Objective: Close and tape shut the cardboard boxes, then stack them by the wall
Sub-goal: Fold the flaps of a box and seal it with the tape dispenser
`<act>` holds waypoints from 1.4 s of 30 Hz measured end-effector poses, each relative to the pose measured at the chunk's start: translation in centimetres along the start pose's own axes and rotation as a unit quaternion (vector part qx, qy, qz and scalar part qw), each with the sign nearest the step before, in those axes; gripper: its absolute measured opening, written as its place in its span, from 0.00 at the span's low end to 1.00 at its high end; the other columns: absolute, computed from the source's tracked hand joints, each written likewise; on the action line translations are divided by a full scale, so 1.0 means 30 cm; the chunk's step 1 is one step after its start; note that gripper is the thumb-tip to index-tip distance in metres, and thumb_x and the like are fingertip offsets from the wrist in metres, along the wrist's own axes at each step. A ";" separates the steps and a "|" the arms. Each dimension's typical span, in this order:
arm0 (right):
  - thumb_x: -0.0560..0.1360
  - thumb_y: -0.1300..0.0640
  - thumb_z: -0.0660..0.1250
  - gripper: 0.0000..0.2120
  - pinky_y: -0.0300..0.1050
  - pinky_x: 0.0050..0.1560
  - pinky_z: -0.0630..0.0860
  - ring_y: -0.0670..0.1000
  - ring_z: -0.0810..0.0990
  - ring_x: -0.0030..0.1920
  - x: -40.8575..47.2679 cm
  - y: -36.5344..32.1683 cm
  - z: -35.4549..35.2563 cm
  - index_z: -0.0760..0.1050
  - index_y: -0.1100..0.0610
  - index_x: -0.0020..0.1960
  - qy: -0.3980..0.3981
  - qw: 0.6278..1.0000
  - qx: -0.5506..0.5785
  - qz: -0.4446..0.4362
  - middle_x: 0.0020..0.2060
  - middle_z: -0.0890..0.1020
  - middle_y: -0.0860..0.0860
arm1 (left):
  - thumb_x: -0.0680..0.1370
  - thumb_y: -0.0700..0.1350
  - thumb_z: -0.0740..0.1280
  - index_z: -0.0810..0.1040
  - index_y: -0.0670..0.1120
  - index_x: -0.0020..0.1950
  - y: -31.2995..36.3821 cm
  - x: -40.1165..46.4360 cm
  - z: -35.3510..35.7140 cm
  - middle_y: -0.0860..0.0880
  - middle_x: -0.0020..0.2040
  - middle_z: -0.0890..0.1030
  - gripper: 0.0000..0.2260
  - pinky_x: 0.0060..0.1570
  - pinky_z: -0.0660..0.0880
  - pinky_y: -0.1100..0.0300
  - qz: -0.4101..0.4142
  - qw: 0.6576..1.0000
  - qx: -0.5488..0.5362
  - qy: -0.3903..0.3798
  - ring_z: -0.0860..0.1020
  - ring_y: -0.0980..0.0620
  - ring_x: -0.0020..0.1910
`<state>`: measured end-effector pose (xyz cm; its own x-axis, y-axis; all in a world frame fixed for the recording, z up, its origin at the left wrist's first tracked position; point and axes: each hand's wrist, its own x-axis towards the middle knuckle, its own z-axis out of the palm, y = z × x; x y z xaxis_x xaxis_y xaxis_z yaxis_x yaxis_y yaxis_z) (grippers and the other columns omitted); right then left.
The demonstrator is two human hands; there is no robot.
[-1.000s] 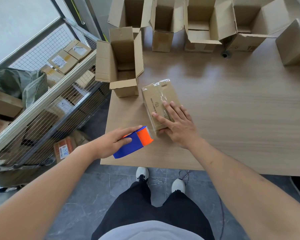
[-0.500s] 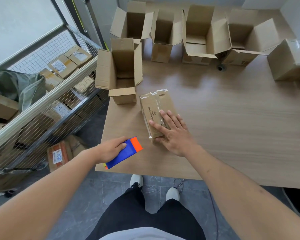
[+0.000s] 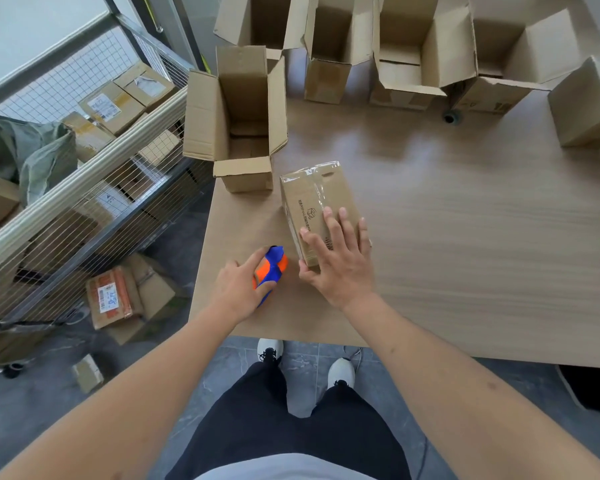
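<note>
Lowered since earlier, the left hand (image 3: 238, 285) grips the dispenser (image 3: 272, 268) on the tabletop (image 3: 465, 237), just left of the box (image 3: 312, 199). Right hand (image 3: 336, 261) presses flat, fingers straight, on the box's near end. Open boxes (image 3: 239, 119) stand farther off.

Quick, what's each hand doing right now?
Left hand: grips the orange and blue tape dispenser.
Right hand: open, fingers flat on the taped box.
</note>
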<state>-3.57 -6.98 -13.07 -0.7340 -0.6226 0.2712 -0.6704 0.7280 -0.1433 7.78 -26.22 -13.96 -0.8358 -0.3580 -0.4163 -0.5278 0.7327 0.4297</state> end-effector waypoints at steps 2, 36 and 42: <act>0.75 0.37 0.65 0.25 0.70 0.75 0.58 0.65 0.65 0.77 -0.004 0.006 0.025 0.75 0.46 0.69 0.025 0.999 -0.021 -0.018 0.76 0.69 0.60 | 0.77 0.59 0.71 0.58 0.67 0.79 0.006 0.001 0.014 0.47 0.47 0.69 0.34 0.45 0.68 0.56 0.003 1.000 -0.010 0.011 0.72 0.46 0.45; 0.70 0.46 0.77 0.41 0.52 0.66 0.71 0.52 0.69 0.76 -0.044 0.159 -0.151 0.65 0.47 0.79 -0.142 0.989 0.039 -0.002 0.79 0.66 0.46 | 0.68 0.38 0.82 0.87 0.43 0.49 0.241 0.048 -0.005 0.42 0.57 0.84 0.11 0.53 0.83 0.43 0.411 0.895 -0.023 0.174 0.82 0.38 0.60; 0.77 0.51 0.72 0.35 0.52 0.71 0.64 0.51 0.60 0.80 -0.006 0.233 -0.194 0.63 0.48 0.80 -0.214 0.971 0.093 -0.060 0.81 0.59 0.46 | 0.72 0.39 0.79 0.85 0.43 0.50 0.249 0.028 0.017 0.44 0.62 0.82 0.09 0.58 0.81 0.46 0.369 0.912 -0.045 0.171 0.77 0.45 0.69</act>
<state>-7.50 -0.12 -8.56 -0.6012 -0.7905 -0.1171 -0.7320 0.6036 -0.3159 3.19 -20.75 -11.50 -0.9586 0.0435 0.2815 0.2015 0.8022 0.5620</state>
